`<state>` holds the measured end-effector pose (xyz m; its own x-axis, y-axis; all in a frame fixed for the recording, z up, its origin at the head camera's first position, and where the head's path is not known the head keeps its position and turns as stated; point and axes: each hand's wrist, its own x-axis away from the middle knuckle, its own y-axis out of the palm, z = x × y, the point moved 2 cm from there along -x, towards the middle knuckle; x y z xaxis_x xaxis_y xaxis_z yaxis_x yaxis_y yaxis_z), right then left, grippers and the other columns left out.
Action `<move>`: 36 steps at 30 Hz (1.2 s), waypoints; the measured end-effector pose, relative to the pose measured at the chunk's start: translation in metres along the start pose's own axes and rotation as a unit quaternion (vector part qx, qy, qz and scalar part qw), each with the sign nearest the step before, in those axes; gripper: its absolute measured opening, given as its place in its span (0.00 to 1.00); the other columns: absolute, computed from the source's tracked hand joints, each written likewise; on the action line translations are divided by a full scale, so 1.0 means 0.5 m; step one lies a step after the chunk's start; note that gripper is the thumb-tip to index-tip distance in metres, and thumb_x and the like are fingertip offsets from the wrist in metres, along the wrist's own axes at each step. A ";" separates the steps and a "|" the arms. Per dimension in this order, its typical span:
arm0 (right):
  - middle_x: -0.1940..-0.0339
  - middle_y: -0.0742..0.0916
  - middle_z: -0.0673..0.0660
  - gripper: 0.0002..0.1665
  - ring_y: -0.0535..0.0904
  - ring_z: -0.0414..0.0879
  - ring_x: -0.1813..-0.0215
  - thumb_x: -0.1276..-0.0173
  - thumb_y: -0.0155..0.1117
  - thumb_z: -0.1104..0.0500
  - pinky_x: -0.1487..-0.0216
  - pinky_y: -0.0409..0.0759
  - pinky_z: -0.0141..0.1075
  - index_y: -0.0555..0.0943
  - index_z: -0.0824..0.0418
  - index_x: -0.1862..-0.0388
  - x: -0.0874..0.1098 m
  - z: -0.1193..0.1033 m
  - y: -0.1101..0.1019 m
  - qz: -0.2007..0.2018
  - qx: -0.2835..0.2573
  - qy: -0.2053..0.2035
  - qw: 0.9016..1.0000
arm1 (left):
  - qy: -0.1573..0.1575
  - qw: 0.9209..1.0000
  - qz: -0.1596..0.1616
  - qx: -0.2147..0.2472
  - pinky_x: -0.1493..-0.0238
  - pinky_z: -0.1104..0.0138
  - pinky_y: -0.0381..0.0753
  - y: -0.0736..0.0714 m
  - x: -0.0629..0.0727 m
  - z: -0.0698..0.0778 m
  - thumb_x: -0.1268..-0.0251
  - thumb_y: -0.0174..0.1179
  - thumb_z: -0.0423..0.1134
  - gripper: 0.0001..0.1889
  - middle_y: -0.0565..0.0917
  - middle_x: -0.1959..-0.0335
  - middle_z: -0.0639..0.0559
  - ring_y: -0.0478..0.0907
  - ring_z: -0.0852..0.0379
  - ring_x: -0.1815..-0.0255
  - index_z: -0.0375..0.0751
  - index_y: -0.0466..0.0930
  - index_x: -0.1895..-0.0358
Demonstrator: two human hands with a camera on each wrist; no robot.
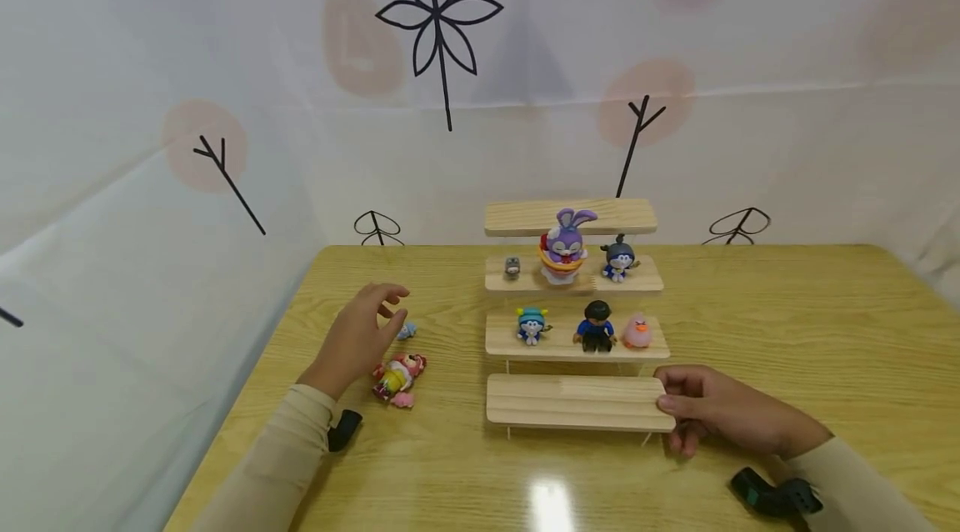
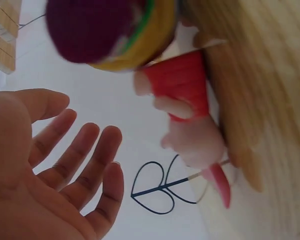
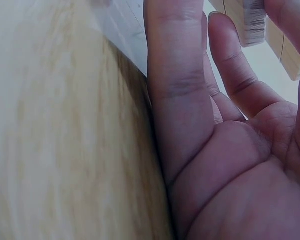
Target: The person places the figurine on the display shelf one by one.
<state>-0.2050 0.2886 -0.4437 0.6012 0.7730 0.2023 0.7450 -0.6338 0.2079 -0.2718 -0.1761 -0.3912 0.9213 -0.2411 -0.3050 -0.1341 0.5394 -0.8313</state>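
While the fingers of the left hand (image 1: pixel 357 342) hang slightly apart, holding nothing, the blue toy (image 1: pixel 407 331) lies beside its thumb, the doll (image 1: pixel 402 373) nearer its wrist, apparently within reach; rightward, the right hand (image 1: pixel 731 413) pinches the shelf's (image 1: pixel 573 403) lowest board, presumably for steadiness.

One four-tiered wooden display stand (image 1: pixel 570 403) bears six figurines: one grey figurine (image 1: pixel 512 268), one purple rabbit (image 1: pixel 564 247), one pink bird (image 1: pixel 637 333), one black-haired figure (image 1: pixel 597 326), two blue-and-white figurines (image 1: pixel 532 327). At least two further figurines (image 1: pixel 399 376) lie on one table (image 1: pixel 442 465); one left hand (image 1: pixel 356 342), one right hand (image 1: pixel 723 411).
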 end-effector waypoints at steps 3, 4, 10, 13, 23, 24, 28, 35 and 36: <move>0.47 0.83 0.62 0.11 0.87 0.43 0.59 0.17 0.40 0.65 0.58 0.88 0.37 0.70 0.65 0.46 -0.001 0.000 -0.001 -0.005 -0.003 -0.001 1.000 | -0.018 1.000 -0.013 0.000 0.56 0.54 0.84 0.004 0.001 -0.009 0.26 0.58 0.40 0.16 0.81 0.46 0.43 0.82 0.48 0.52 0.45 0.78 0.38; 0.46 0.83 0.62 0.11 0.87 0.43 0.59 0.17 0.40 0.65 0.58 0.88 0.37 0.70 0.65 0.46 -0.001 0.000 -0.001 -0.007 -0.003 0.000 1.000 | -0.022 1.000 -0.018 -0.001 0.55 0.53 0.84 0.005 0.001 -0.012 0.25 0.58 0.40 0.16 0.81 0.46 0.43 0.82 0.48 0.51 0.44 0.77 0.38; 0.47 0.84 0.61 0.10 0.87 0.43 0.59 0.17 0.40 0.65 0.58 0.88 0.37 0.70 0.63 0.47 0.000 0.003 -0.003 -0.007 0.001 -0.004 1.000 | -0.045 0.997 -0.055 -0.003 0.58 0.56 0.85 0.013 0.000 -0.024 0.25 0.57 0.42 0.17 0.81 0.45 0.45 0.82 0.49 0.50 0.45 0.77 0.36; 0.48 0.84 0.61 0.10 0.87 0.43 0.59 0.17 0.39 0.65 0.58 0.88 0.37 0.70 0.63 0.47 -0.002 0.003 -0.003 -0.005 0.002 -0.004 1.000 | -0.049 0.996 -0.071 -0.004 0.62 0.60 0.84 0.016 0.000 -0.027 0.25 0.57 0.42 0.18 0.81 0.45 0.45 0.83 0.49 0.50 0.46 0.77 0.36; 0.48 0.83 0.61 0.10 0.87 0.43 0.59 0.17 0.40 0.65 0.58 0.88 0.36 0.70 0.64 0.46 -0.001 0.001 -0.002 0.001 0.005 0.003 1.000 | -0.056 0.992 -0.109 -0.026 0.65 0.64 0.83 0.028 -0.001 -0.036 0.24 0.57 0.43 0.18 0.80 0.42 0.47 0.84 0.51 0.52 0.49 0.78 0.35; 0.48 0.83 0.60 0.10 0.87 0.43 0.59 0.17 0.40 0.65 0.58 0.88 0.36 0.70 0.64 0.46 -0.002 0.001 -0.002 0.001 0.004 0.003 1.000 | -0.057 0.992 -0.110 -0.028 0.65 0.64 0.83 0.029 -0.001 -0.036 0.24 0.57 0.43 0.18 0.80 0.43 0.47 0.85 0.52 0.52 0.50 0.78 0.35; 0.49 0.84 0.60 0.10 0.87 0.43 0.60 0.17 0.40 0.65 0.59 0.88 0.36 0.71 0.64 0.47 -0.006 0.001 -0.003 0.002 0.007 0.000 1.000 | -0.053 0.992 -0.113 -0.030 0.65 0.64 0.83 0.031 -0.001 -0.039 0.24 0.57 0.42 0.17 0.81 0.47 0.48 0.85 0.55 0.56 0.49 0.78 0.36; 0.49 0.84 0.60 0.10 0.87 0.44 0.59 0.17 0.40 0.65 0.58 0.88 0.37 0.71 0.63 0.47 -0.005 0.003 -0.003 -0.007 -0.003 -0.005 1.000 | -0.050 0.991 -0.122 -0.035 0.64 0.65 0.81 0.037 0.002 -0.045 0.25 0.58 0.41 0.16 0.82 0.53 0.52 0.81 0.59 0.60 0.49 0.80 0.38; 0.49 0.84 0.60 0.10 0.87 0.44 0.59 0.17 0.40 0.65 0.58 0.88 0.37 0.71 0.63 0.47 -0.005 0.002 -0.004 -0.009 -0.005 -0.004 1.000 | -0.048 0.991 -0.120 -0.036 0.63 0.65 0.82 0.038 0.001 -0.045 0.25 0.58 0.41 0.15 0.83 0.54 0.52 0.81 0.58 0.59 0.49 0.81 0.39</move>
<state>-0.2076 0.2877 -0.4455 0.5905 0.7842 0.1908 0.7523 -0.6204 0.2216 -0.2819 -0.1841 -0.4176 0.9597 -0.2762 -0.0512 0.0715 0.4164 -0.9064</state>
